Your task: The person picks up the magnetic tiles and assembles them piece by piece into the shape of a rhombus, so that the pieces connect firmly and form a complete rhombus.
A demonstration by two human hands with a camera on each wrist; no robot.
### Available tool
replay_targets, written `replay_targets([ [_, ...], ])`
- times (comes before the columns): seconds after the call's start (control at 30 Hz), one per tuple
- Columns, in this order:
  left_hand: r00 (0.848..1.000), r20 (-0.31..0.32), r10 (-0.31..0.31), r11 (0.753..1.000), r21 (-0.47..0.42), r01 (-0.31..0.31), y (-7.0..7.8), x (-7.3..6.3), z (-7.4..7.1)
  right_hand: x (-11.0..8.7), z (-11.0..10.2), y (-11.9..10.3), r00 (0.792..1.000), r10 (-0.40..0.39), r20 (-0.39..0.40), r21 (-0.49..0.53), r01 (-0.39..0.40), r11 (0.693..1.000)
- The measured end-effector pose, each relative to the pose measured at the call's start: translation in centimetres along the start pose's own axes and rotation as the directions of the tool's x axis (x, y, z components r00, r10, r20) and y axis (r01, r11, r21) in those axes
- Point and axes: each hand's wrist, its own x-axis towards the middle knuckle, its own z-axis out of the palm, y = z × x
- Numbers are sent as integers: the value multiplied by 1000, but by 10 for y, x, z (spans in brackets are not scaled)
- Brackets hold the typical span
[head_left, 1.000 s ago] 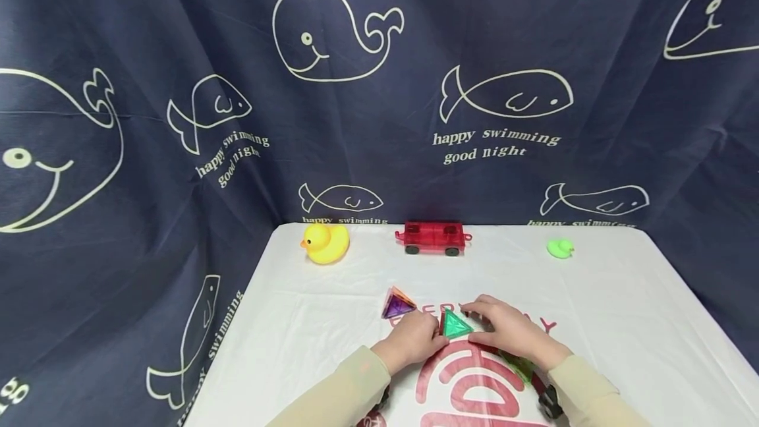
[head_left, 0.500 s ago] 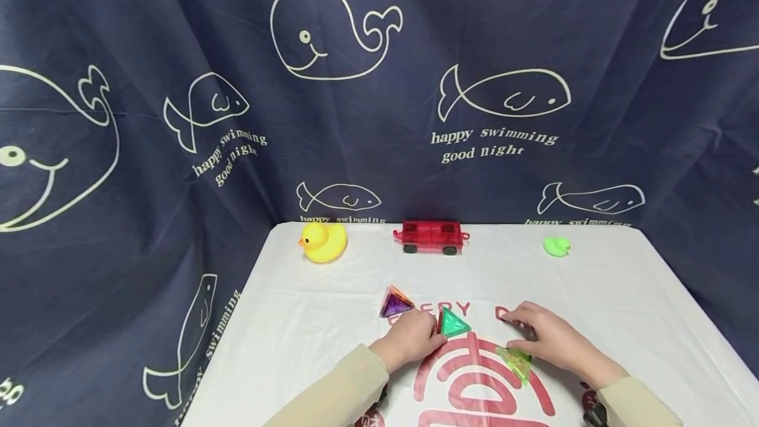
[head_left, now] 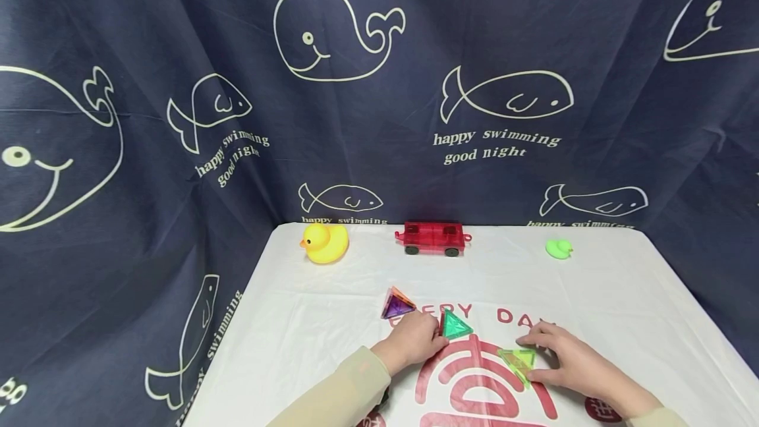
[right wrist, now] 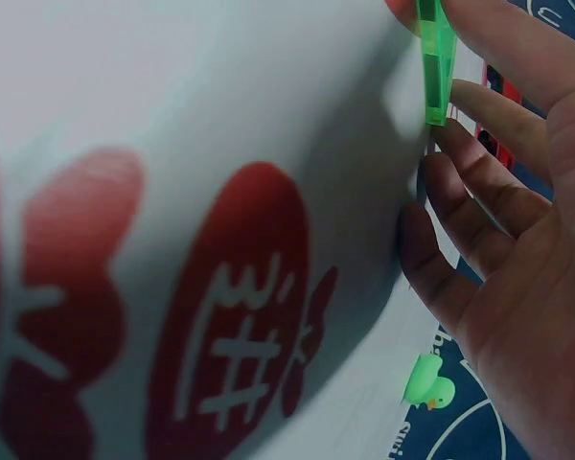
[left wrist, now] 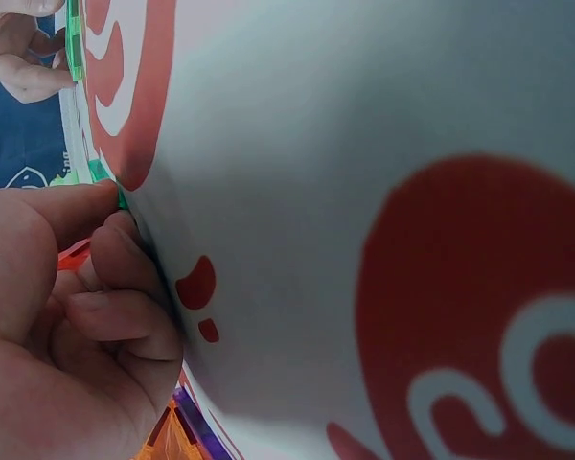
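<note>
Table (head_left: 628, 295), white-covered: left hand (head_left: 410, 337) pinches teal triangle (head_left: 455, 327); right hand (head_left: 572, 360), nearer the table's right edge, curves about lime triangle (head_left: 519, 361); whether gripping cannot be told.

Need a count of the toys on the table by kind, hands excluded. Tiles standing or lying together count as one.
Ducks: 2 (yellow duck, small green duck)
Wheeled cars: 1 (red car)
Triangular tile pieces: 3 (purple-and-orange piece, teal piece, yellow-green piece)
Total: 6
</note>
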Motion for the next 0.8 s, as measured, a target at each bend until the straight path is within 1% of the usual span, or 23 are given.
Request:
replay_targets([
  [0.17, 1000, -1, 2, 1000, 22, -2, -1, 0, 2, -4, 2, 4, 1000, -17, 9, 3, 17, 1000],
  [0.4, 1000, -7, 2, 1000, 18, -1, -2, 1, 3, -4, 1, 6, 999, -31, 35, 11, 31, 999],
  [0.57, 1000, -11, 1, 1000, 15, -1, -2, 1, 4, -4, 1, 6, 999, -26, 39, 20, 26, 999],
  [0.8, 1000, -7, 0, 1000, 4, 0, -1, 0, 3, -4, 0, 5, 999, -39, 26, 15, 39, 999],
])
